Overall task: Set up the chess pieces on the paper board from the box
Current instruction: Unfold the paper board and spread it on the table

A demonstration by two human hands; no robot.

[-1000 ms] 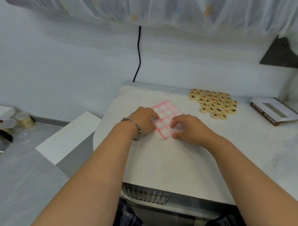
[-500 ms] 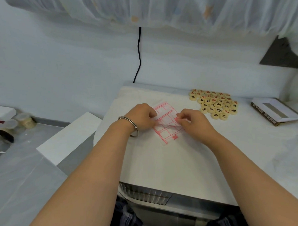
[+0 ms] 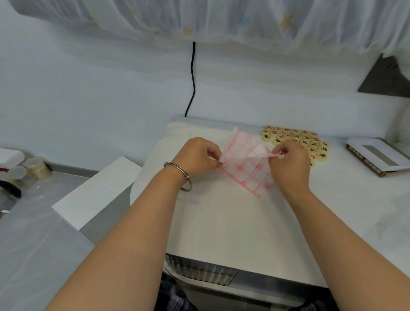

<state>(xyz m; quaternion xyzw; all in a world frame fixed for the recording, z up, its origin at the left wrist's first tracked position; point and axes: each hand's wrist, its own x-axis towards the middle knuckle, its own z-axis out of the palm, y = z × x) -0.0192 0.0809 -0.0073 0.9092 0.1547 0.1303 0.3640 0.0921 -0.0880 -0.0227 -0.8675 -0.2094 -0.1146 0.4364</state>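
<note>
A thin white paper board [image 3: 246, 167] with a red grid lies partly unfolded on the white table [image 3: 232, 221]. My left hand [image 3: 197, 156], with a metal bangle on its wrist, pinches the paper's left edge. My right hand [image 3: 291, 164] pinches a raised flap at the paper's right side. The upper part of the sheet stands tilted up off the table. A heap of round cream chess pieces [image 3: 295, 140] with red and black characters lies behind my right hand. The open box [image 3: 380, 156] sits at the far right.
A black cable [image 3: 192, 80] hangs down the wall behind the table. A white board [image 3: 95, 193] leans at the table's left. Small jars [image 3: 37, 168] and clutter sit on the grey floor at far left. A frilled curtain hangs overhead.
The folded paper has been opened wider. My hands have moved apart, each pulling an edge outward, and the sheet has lifted and spread toward the back of the table.
</note>
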